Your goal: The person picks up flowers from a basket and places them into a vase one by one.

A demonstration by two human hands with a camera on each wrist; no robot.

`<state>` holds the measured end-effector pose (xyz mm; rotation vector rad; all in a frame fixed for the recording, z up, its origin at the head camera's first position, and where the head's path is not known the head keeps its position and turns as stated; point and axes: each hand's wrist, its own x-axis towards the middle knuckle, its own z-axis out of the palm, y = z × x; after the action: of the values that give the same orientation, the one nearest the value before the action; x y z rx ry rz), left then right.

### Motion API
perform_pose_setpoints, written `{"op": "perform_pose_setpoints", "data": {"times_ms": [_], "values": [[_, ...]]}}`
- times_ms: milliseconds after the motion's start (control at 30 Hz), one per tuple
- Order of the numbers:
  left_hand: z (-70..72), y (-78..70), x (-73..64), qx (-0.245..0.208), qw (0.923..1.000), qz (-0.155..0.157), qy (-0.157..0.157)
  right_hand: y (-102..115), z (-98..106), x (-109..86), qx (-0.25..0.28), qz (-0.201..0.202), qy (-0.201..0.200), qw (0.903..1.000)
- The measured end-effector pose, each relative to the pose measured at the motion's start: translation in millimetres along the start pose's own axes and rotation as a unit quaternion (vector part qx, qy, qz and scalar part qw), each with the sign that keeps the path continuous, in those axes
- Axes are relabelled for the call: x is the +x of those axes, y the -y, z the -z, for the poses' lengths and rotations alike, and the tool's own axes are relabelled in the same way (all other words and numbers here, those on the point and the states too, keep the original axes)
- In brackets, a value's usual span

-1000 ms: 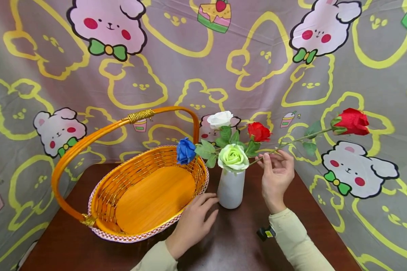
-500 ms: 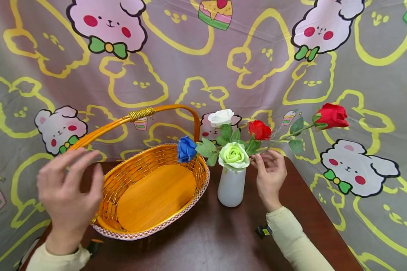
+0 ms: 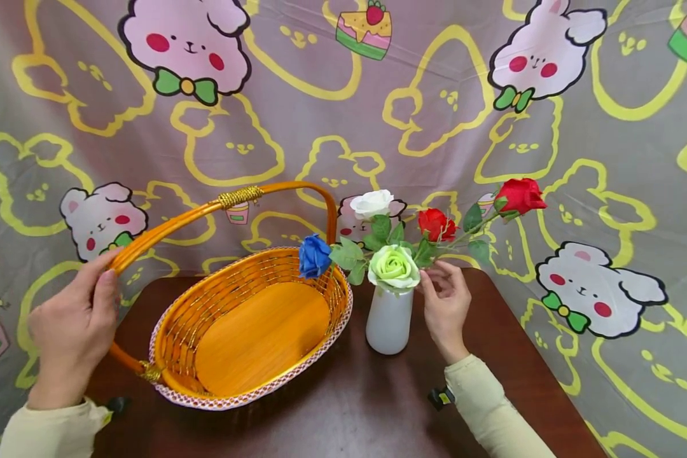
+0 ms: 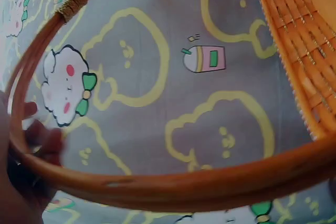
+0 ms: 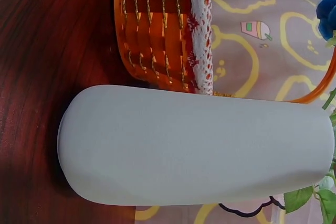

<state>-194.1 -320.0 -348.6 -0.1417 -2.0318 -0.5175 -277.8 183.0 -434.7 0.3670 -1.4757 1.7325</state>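
Note:
My left hand [image 3: 74, 331] grips the left side of the handle [image 3: 160, 230] of an orange woven basket [image 3: 206, 402]. Seen from the left wrist, the fingers wrap the curved handle [image 4: 157, 191]. At the mouth of a white vase [image 3: 389, 324], my right hand [image 3: 448, 308] pinches the stem of a long red rose [image 3: 521, 196], which leans up to the right; the fingertips are partly hidden behind the green rose [image 3: 394, 267]. The vase also holds a white rose [image 3: 372, 203], a blue rose [image 3: 315, 256] and a shorter red rose [image 3: 437, 224]. The right wrist view shows the upright vase [image 5: 194, 145] sideways.
Basket and vase stand side by side on a dark brown table [image 3: 355, 413], the blue rose overlapping the basket's right rim. A cartoon-patterned cloth [image 3: 332, 114] hangs behind and at both sides.
The left hand has left the vase's base, swung left and taken hold of the basket handle. The right hand has moved left toward the vase, and the long red rose has shifted left with it.

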Motion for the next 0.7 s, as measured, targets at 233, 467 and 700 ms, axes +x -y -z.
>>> {"op": "perform_pose_setpoints", "data": {"times_ms": [233,467,700], "values": [[-13.5,0.4,-7.9,-0.070,0.9959,0.056,-0.013,-2.4,1.6,-2.5,-0.034,-0.013,0.008,0.9993],[-17.5,0.5,-10.6,-0.082,0.9941,0.061,-0.037,14.8,-4.1,-6.5,-0.083,-0.011,0.007,0.9964],[-17.4,-0.9,-10.2,-0.092,0.9929,0.052,-0.056,26.9,-8.8,-8.1,-0.128,-0.011,-0.005,0.9917]]}}
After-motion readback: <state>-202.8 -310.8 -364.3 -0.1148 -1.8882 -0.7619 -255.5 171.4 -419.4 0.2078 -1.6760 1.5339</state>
